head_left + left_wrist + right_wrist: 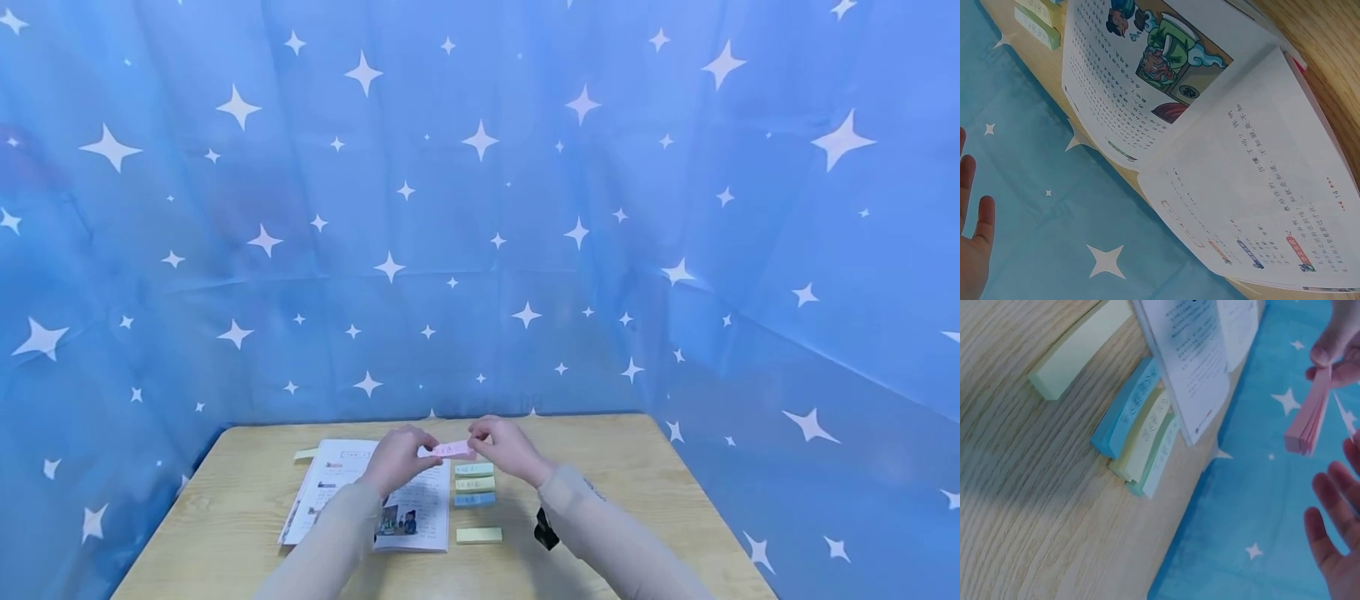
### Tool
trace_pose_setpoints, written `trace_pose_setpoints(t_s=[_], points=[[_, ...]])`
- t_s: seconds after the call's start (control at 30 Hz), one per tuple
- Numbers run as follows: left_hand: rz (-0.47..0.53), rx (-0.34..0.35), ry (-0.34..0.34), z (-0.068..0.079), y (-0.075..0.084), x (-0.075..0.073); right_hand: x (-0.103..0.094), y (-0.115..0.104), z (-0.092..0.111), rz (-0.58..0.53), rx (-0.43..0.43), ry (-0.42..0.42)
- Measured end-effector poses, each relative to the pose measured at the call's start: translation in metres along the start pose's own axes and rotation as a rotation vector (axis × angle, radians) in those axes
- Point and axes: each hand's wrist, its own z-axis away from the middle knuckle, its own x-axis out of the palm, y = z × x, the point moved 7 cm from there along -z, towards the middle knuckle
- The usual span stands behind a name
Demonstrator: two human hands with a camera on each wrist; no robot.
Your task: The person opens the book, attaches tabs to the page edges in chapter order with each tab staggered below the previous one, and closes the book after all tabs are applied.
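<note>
My left hand [401,458] pinches a pink sticky-note pad [1309,419] by one end, raised above the table beside the open book [427,500]. At the pad's other side, my right hand [510,448] pinches a thin sheet that stands away from the pad in the right wrist view; handwriting shows on the pink paper [452,450] in the head view. The other fingers of my right hand [1341,531] are spread. Below lie a green pad [1157,459], a yellow pad [1144,434] and a blue pad [1124,412], side by side with writing on them.
A pale yellow pad [479,535] lies nearer me, right of the book. Beside my right forearm is a small black object [546,531]. A pale tab [306,454] sticks out at the book's left edge. A starry blue curtain [450,208] hangs behind the table [630,500].
</note>
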Motion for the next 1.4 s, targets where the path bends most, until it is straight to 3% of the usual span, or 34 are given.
trace_pose_setpoints(t_s=[0.37,0.57,0.9,1.23,1.4], points=[[0.010,-0.014,0.033,0.006,-0.005,0.003,0.005,0.001,-0.001,0.027,0.002,0.002],[0.017,-0.005,0.014,0.009,-0.004,0.011,0.007,0.004,0.006,0.025,0.001,0.001],[-0.019,-0.024,0.008,0.017,-0.014,0.009,-0.010,0.027,0.006,-0.030,0.052,0.104],[-0.044,0.061,-0.044,0.034,-0.006,0.026,-0.008,0.039,0.009,-0.063,0.090,0.100],[-0.075,0.166,-0.084,0.045,0.012,0.044,-0.005,0.049,0.016,-0.045,0.125,0.092]])
